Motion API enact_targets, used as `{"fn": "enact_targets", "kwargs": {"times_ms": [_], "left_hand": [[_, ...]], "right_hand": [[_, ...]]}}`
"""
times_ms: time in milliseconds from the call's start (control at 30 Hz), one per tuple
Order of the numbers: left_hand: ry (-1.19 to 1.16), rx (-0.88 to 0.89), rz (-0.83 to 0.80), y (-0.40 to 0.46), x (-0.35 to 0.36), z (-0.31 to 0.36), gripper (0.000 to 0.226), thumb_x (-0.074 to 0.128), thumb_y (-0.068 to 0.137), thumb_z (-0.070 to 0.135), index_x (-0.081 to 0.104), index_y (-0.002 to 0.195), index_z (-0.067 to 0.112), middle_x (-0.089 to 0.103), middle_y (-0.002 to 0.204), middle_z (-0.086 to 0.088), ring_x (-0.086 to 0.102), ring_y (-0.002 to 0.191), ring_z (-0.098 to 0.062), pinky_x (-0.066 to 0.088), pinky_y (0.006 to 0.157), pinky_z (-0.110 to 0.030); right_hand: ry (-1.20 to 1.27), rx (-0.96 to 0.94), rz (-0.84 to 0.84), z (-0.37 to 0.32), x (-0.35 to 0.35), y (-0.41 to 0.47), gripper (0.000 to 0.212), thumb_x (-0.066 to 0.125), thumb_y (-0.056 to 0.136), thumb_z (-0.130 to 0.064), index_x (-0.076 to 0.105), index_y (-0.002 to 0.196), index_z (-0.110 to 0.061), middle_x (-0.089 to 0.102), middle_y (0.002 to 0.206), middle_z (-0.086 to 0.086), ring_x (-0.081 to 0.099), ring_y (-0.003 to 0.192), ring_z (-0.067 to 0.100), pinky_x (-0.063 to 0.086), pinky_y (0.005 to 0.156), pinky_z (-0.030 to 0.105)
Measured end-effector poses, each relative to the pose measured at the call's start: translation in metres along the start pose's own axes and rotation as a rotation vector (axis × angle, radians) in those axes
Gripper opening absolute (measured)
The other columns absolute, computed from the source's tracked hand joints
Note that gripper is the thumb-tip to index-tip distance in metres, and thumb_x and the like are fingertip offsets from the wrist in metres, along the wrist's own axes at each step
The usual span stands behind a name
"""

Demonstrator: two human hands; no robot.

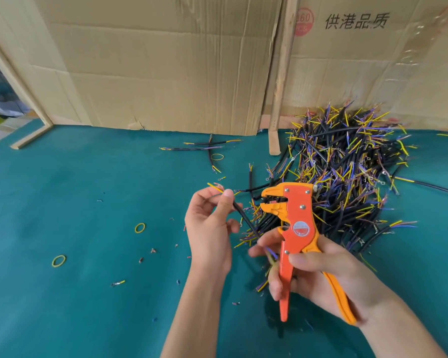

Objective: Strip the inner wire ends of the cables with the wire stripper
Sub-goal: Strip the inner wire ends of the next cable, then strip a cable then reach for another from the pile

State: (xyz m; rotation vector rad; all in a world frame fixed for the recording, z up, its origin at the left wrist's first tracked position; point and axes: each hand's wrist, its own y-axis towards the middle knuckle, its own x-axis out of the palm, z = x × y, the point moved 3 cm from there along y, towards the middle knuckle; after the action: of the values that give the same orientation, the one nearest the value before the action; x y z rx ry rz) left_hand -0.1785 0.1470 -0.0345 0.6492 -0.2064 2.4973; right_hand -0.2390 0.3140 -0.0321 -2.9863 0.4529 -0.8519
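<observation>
one short cable (pixel 245 217) in my left hand (pixel 210 228), thumb and fingers pinching it near upper end, yellow inner wires (pixel 215 186) fanning past thumb. light, bendy, i judge; hold close to tip or it flops. right hand (pixel 321 270) wraps stripper (pixel 299 228) handles, jaws agape, unfed. forefinger touches cable's lower end. pile (pixel 347 177) behind on green table (pixel 88 202).

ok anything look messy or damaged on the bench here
Yes. Small wire scraps and yellow rubber bands lie scattered on the green mat, and a few cables sit apart from the big pile. The cardboard behind is creased and torn at its lower edge.
</observation>
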Motion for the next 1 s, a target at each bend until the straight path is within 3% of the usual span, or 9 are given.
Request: {"fn": "enact_targets", "kwargs": {"times_ms": [133,433,800,933,1000], "left_hand": [[0.003,-0.011,0.072,0.004,-0.013,-0.005,0.018,0.067,0.093,0.003,0.056,0.087,0.014,0.059,0.071,0.003,0.062,0.066,-0.012,0.039,0.041,-0.020],[-0.077,-0.093,0.067,0.008,-0.021,-0.014,0.012,0.060,0.099,0.007,0.060,0.087,0.007,0.069,0.077,-0.009,0.070,0.067,-0.016,0.049,0.048,-0.019],[-0.123,-0.068,0.099,0.009,-0.026,-0.017,0.010,0.065,0.095,0.004,0.061,0.086,0.005,0.073,0.083,-0.014,0.073,0.076,-0.021,0.053,0.056,-0.020],[-0.017,-0.010,0.159,0.008,-0.027,-0.016,0.013,0.069,0.090,-0.003,0.062,0.089,0.008,0.071,0.083,-0.010,0.071,0.077,-0.020,0.052,0.059,-0.022],[0.232,0.103,0.226,0.005,-0.029,-0.012,0.018,0.070,0.087,-0.002,0.063,0.089,0.014,0.071,0.088,-0.002,0.067,0.083,-0.015,0.051,0.068,-0.024]], "right_hand": [[0.047,-0.059,0.035,-0.002,-0.006,0.000,0.066,0.087,0.073,-0.024,0.061,0.128,0.004,0.061,0.121,0.032,0.062,0.071,0.037,0.053,0.073,0.046],[0.132,-0.192,0.151,-0.009,-0.019,-0.001,0.078,0.088,0.070,-0.027,0.057,0.134,0.006,0.063,0.114,0.026,0.060,0.072,0.035,0.052,0.072,0.044],[0.153,-0.277,0.210,-0.015,-0.030,-0.004,0.083,0.086,0.068,-0.028,0.054,0.139,0.002,0.060,0.130,0.025,0.059,0.074,0.031,0.053,0.077,0.042],[0.155,-0.288,0.218,-0.016,-0.032,-0.005,0.081,0.086,0.069,-0.029,0.056,0.137,0.001,0.061,0.130,0.024,0.060,0.075,0.031,0.053,0.076,0.042],[0.143,-0.286,0.220,-0.017,-0.032,-0.005,0.079,0.085,0.069,-0.029,0.057,0.136,0.001,0.062,0.127,0.023,0.060,0.074,0.031,0.053,0.075,0.041]]}}
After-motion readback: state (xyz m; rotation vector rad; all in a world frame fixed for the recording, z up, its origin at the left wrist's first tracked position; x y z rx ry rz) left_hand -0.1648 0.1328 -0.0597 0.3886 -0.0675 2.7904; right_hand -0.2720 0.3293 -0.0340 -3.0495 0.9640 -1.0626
